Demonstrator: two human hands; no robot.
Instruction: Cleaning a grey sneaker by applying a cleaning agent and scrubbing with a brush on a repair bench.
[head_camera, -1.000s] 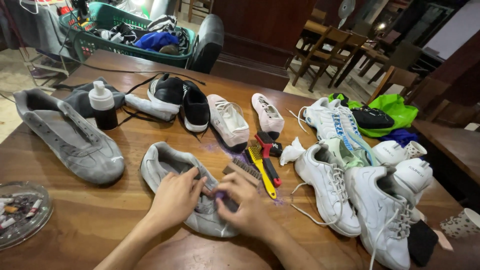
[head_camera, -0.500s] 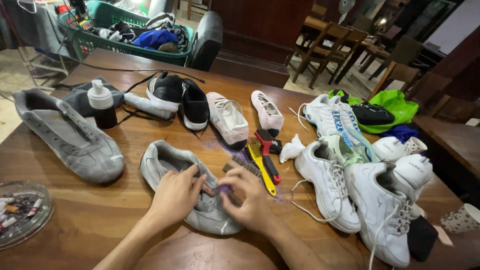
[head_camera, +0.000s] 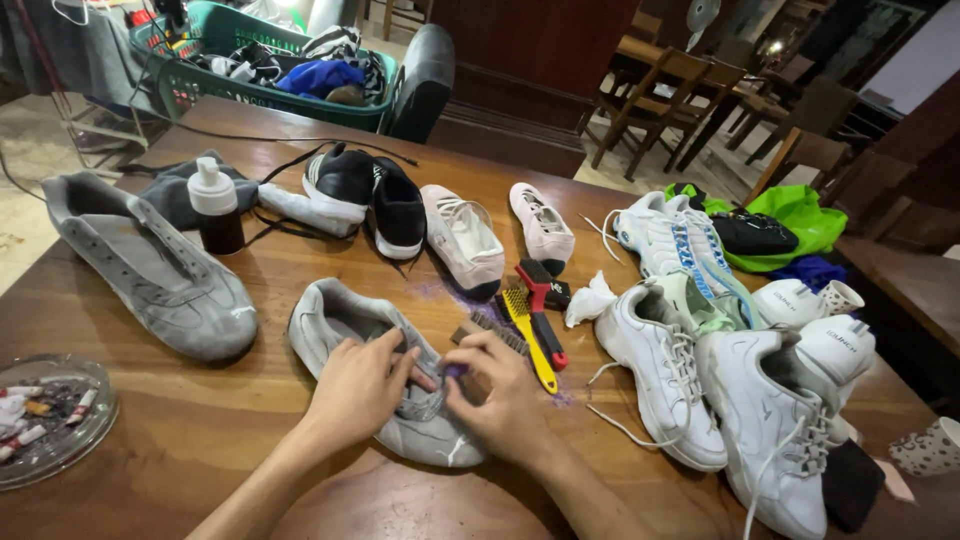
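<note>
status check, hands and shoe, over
Left hand and right hand both on grey suede shoe. Small purple item pinched in right. Yellow brush beside.

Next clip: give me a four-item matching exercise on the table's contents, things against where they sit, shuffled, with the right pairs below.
Things:
1. grey shoe
2. yellow brush
3. glass ashtray
4. dark bottle with white cap

Places:
A. near left corner of the table
B. under both hands
C. far left, in front of a grey cloth
D. beside a red brush, middle of the table

Pairs: 1-B, 2-D, 3-A, 4-C
</note>
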